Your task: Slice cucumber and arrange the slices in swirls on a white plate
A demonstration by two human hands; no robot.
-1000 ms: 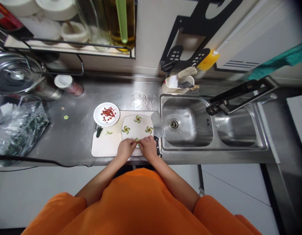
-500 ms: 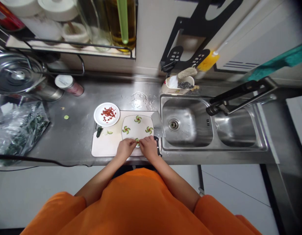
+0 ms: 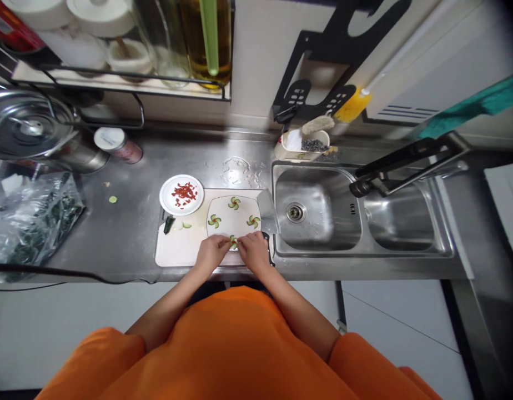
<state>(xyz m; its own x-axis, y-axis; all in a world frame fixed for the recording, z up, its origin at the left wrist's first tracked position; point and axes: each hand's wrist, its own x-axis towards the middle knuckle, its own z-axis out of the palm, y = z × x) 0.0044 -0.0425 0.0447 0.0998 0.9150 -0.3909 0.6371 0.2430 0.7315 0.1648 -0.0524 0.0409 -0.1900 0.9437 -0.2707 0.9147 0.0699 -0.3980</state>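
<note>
Between both fingertips (image 3: 227, 240): cucumber pinwheel (image 3: 234, 241).

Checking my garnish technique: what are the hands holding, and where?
Both hands, left hand and right hand, pinch the cucumber pinwheel at its side edges with fingertips.

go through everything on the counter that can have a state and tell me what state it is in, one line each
Left hand: fingertips on the nearest cucumber pinwheel.
Right hand: fingertips on the same pinwheel.
Square white plate: carries four pinwheels.
Round white dish: holds red chopped bits.
Steel cleaver: lying flat, untouched.
Steel sink: empty, tap off.
</note>
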